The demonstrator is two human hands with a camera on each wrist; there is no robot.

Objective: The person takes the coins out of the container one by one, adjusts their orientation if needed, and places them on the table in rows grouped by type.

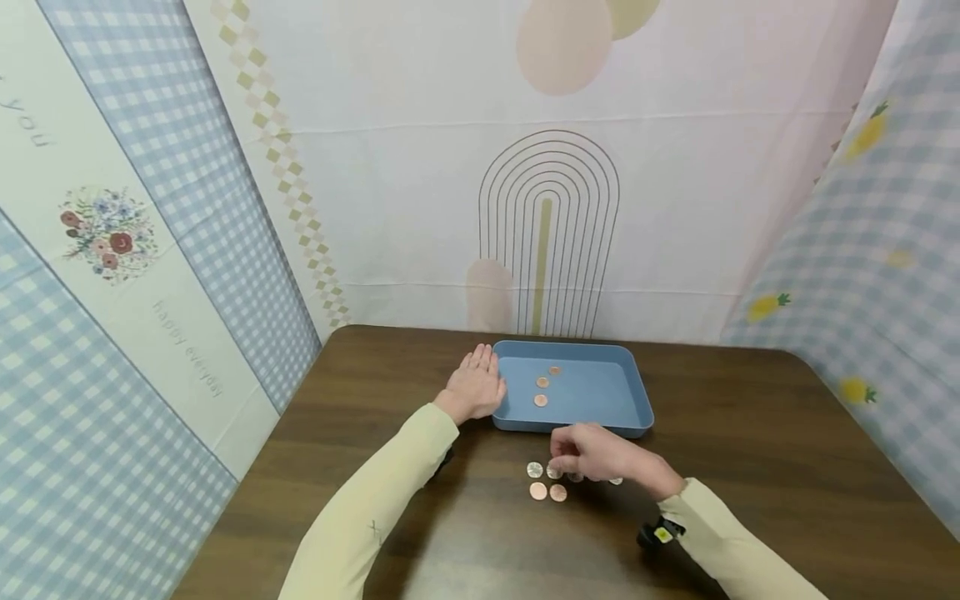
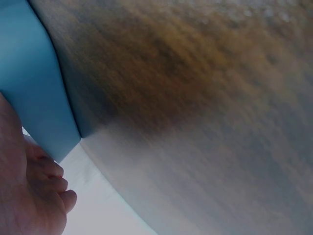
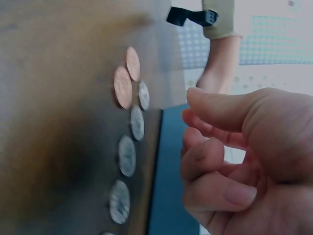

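right hand (image 1: 596, 451) poised just over row of silver coins (image 1: 535, 470); thumb and forefinger slightly parted, other fingers curled in, no coin seen between tips. left hand (image 1: 476, 383) out straight-fingered at left side of blue tray (image 1: 592, 393) (steadying it, perhaps). step looks like shifting coins singly; next pick calls for fingertip under thin edge. silver ones flat, embossed, on table before tray; two copper coins (image 1: 538, 492) nearer person, three coppers (image 1: 542, 382) inside tray.

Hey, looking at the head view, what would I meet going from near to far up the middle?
The two loose copper coins, the silver-coloured coins, the blue tray, then the arch print on the backdrop cloth.
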